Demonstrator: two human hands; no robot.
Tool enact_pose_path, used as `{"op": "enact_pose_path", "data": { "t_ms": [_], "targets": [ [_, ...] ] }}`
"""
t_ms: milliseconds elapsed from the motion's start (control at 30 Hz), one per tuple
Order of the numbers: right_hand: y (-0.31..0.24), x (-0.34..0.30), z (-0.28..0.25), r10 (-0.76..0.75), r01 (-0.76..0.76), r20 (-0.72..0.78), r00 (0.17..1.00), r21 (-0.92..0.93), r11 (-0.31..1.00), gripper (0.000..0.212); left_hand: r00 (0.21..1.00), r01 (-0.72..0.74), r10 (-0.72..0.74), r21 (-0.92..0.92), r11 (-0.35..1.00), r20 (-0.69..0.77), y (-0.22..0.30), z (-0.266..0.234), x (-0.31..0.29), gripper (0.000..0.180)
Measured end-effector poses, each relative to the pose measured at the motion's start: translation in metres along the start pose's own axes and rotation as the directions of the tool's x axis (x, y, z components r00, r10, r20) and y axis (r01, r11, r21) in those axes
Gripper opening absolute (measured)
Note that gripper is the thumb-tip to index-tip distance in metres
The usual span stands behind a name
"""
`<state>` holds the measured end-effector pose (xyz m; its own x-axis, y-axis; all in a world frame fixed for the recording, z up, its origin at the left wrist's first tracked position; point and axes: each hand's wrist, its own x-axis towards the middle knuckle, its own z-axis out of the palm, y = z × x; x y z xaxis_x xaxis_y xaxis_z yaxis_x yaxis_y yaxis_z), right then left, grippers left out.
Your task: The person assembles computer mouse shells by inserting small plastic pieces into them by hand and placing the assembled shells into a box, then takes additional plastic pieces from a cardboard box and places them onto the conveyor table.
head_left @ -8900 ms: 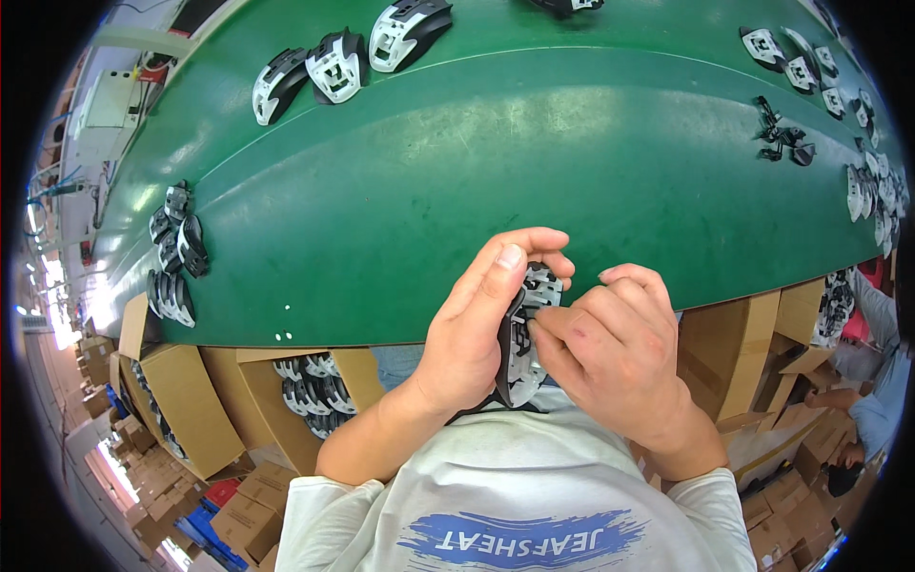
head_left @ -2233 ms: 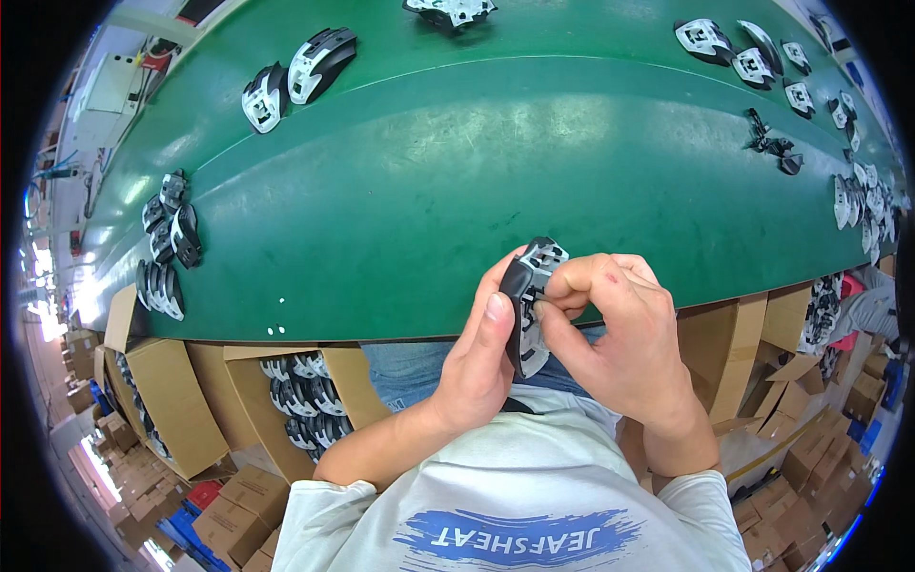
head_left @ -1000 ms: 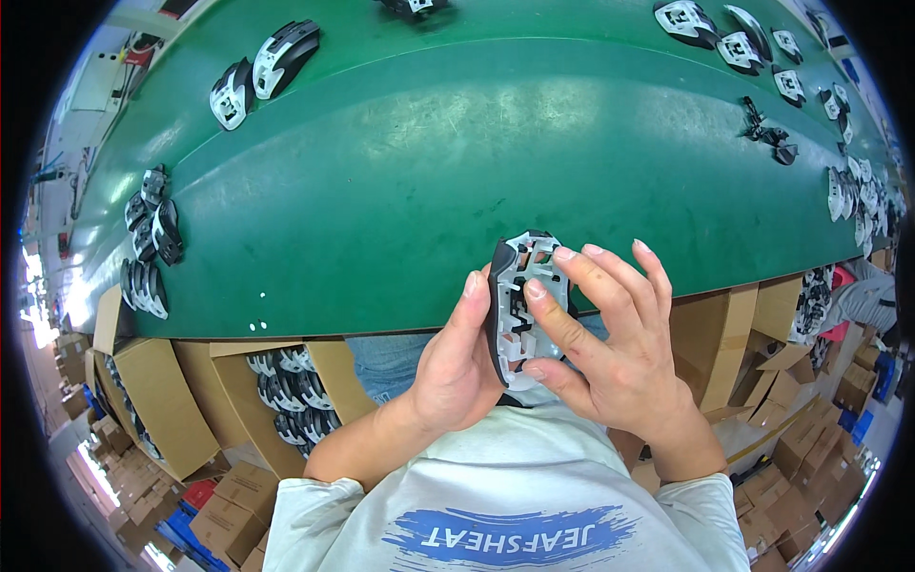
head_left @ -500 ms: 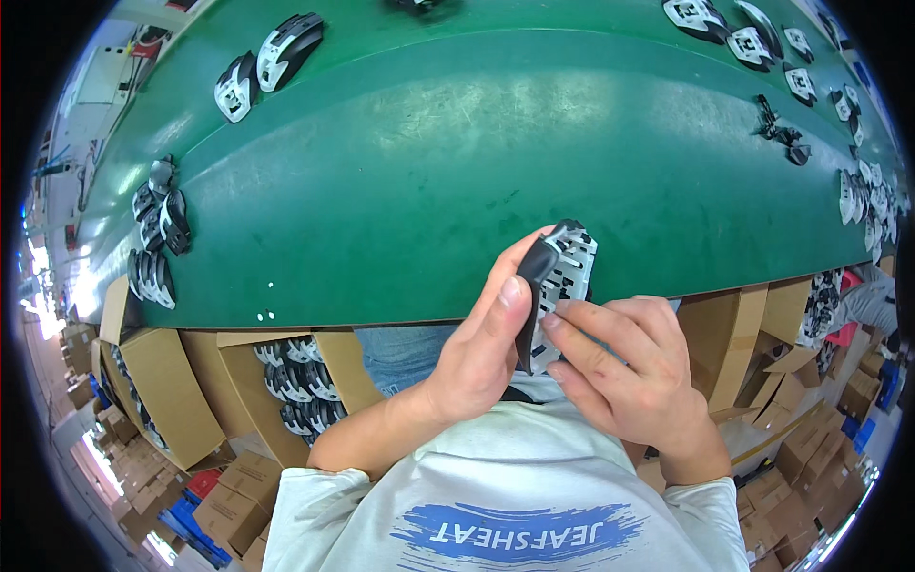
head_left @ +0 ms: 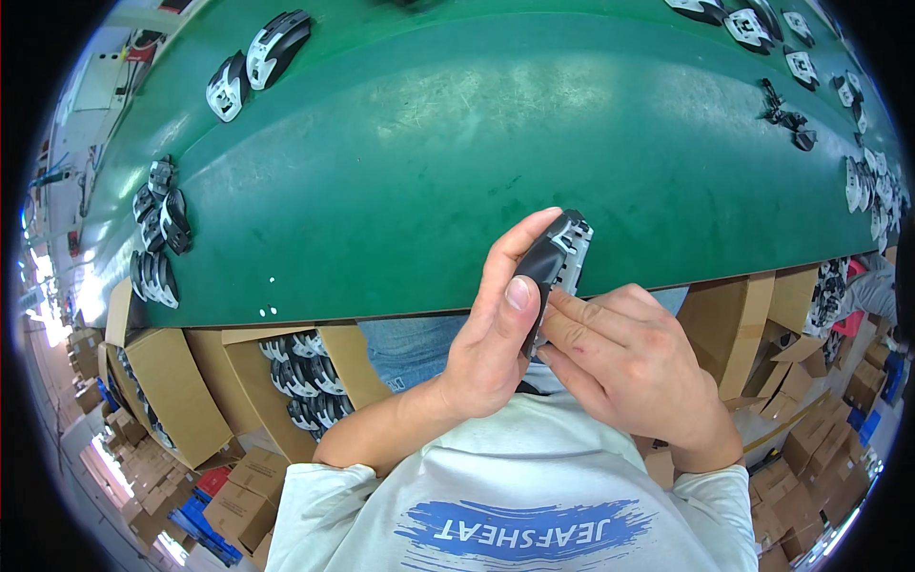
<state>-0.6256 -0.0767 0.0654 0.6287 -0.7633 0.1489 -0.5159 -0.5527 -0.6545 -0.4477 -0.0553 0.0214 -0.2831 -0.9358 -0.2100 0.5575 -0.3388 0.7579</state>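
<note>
Green worktable (head_left: pixel 381 210), scuffed and glossy, takes up most of the view. Above the table's near edge: one black-and-white plastic shell (head_left: pixel 545 259), tilted, ribbed inner face toward the right. Left hand (head_left: pixel 481 353) holds it, thumb on the black outer side, fingers closed round behind. Right hand (head_left: pixel 634 362): fingers narrow, bunched, tips at the shell's lower inner part; whether anything small is pinched there, cannot tell. Small dark parts (head_left: pixel 789 120) lie toward the table's right end; stacked shells (head_left: pixel 174 221) toward its left end, three small white bits (head_left: pixel 274 311) by its near left edge. Below the table's near edge, open carton (head_left: pixel 360 367) holding rows of similar shells (head_left: pixel 303 379)
</note>
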Motion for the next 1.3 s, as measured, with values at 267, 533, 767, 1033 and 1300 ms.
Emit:
{"op": "enact_pose_path", "data": {
  "t_ms": [267,533,767,1033,1300],
  "targets": [
    [-0.003,0.007,-0.001,0.011,-0.011,0.049,0.999,0.001,1.0,0.038,0.995,0.047,-0.043,0.041,0.998,-0.086,0.006,-0.005,0.007,0.065],
    [0.039,-0.006,-0.036,0.1,-0.081,-0.241,0.965,0.086,0.993,0.04,0.98,0.109,-0.178,-0.523,0.846,-0.084,0.033,-0.011,0.019,0.069],
    [0.2,-0.01,-0.097,0.319,-0.496,-0.558,0.766,-0.197,0.846,0.048,0.99,0.112,-0.14,-0.733,0.671,0.023,0.049,-0.032,0.006,0.069],
    [0.277,-0.009,-0.114,0.16,-0.398,-0.461,0.873,-0.485,0.779,0.044,0.794,-0.517,0.443,-0.079,0.852,-0.416,0.123,-0.227,-0.153,0.072],
    [0.325,-0.034,-0.124,0.338,-0.498,-0.551,0.763,-0.168,0.851,0.043,0.211,0.104,0.142,0.167,0.98,-0.967,0.056,-0.363,-0.451,0.055]
  ]
}}
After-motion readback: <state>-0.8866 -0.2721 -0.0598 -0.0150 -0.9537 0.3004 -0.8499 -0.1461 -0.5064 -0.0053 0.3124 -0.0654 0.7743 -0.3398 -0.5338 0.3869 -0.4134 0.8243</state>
